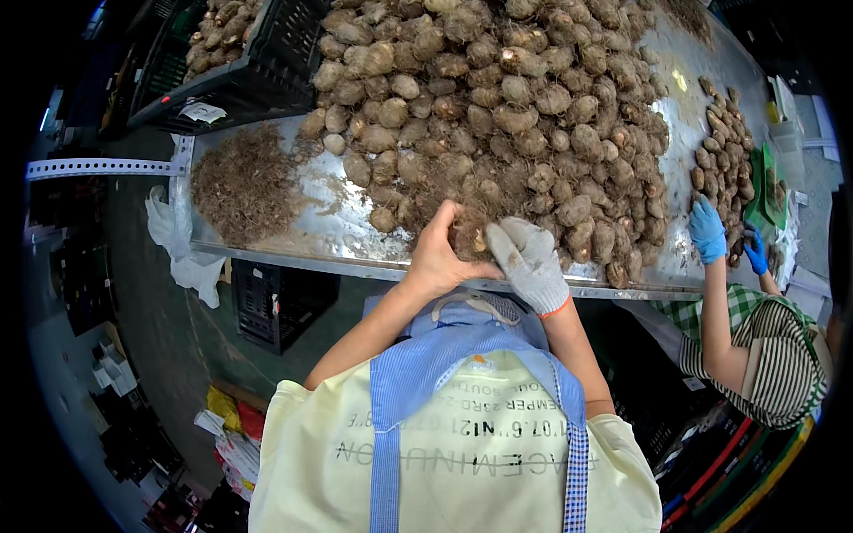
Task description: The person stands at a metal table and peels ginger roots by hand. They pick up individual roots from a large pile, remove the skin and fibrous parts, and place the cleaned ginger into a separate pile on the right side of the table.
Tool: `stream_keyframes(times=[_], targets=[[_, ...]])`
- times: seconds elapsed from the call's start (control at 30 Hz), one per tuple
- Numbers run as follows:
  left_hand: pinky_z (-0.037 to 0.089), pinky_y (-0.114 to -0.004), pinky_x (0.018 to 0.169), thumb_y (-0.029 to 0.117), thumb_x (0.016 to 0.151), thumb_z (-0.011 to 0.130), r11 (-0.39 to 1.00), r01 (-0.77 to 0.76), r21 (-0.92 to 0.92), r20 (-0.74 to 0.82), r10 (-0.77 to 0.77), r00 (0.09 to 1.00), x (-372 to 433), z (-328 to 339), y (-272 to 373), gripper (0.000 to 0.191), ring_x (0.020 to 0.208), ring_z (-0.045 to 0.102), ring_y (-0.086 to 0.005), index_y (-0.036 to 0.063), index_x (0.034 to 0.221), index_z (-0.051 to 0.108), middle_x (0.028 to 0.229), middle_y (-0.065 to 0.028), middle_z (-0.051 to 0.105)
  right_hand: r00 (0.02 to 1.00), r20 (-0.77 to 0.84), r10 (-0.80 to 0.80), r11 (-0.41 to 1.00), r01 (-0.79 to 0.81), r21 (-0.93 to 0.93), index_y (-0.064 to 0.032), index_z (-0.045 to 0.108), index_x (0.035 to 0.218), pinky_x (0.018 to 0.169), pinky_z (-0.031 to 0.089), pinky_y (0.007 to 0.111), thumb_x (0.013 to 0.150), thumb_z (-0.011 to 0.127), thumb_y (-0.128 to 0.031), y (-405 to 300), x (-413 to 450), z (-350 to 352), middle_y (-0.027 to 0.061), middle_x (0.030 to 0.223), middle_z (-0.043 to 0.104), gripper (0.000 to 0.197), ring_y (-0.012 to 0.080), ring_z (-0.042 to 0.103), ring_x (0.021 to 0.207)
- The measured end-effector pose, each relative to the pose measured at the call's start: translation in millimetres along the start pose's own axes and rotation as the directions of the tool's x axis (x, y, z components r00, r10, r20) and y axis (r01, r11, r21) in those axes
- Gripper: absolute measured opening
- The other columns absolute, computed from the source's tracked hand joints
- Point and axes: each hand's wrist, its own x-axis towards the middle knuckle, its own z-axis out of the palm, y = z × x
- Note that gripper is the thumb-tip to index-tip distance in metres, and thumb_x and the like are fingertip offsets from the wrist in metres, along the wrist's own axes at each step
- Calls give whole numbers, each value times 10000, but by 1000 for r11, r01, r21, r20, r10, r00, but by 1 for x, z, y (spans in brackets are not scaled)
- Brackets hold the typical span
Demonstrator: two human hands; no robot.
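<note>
Bare, my left hand [440, 256] curves its thumb and fingers around the left side of a hairy taro corm [470, 236] at the table's near edge. My right hand [530, 260], in a grey knitted glove with an orange cuff edge, presses on the corm's right side. A pale spot shows on the corm, and loose root fibres stand up over it. Beyond both hands spreads a large heap of taro corms [513, 120] with brown skins and stringy roots. The metal table [333, 246] shows between the heap and my left side.
A pile of root fibres [243, 186] lies at the table's left end, below a black plastic crate [220, 100] of corms. At right, a co-worker's blue-gloved hands [708, 230] are beside a smaller corm pile [720, 146] and a green bag [766, 186]. Another black crate [276, 310] stands under the table.
</note>
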Motion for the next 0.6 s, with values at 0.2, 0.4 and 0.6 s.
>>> stream_keyframes(times=[0.2,0.4,0.6], targets=[[481,-303,849,109,526,911,893,99,-438,-31,-125,992,-3,4,25,756,969,572,-152,35,1133,466,1079,-63,580,748,-130,651,746,-599,291,-2,550,696,526,400,343,923,539,-260,21,-3,-3,142,568,501,344,195,453,545],[436,-331,949,47,617,846,940,132,-316,11,-136,991,-6,0,25,689,1100,540,-191,49,1201,478,1189,-102,556,890,43,454,773,-417,478,10,594,876,637,470,352,898,571,-248,19,4,-11,157,765,609,260,255,597,689],[453,-320,916,83,647,836,945,158,-288,53,-149,987,-17,-10,16,633,1053,561,-170,32,1190,515,1147,-80,577,970,153,187,956,-215,197,17,595,890,675,491,410,865,573,-205,7,28,-11,218,845,626,224,391,611,815]])
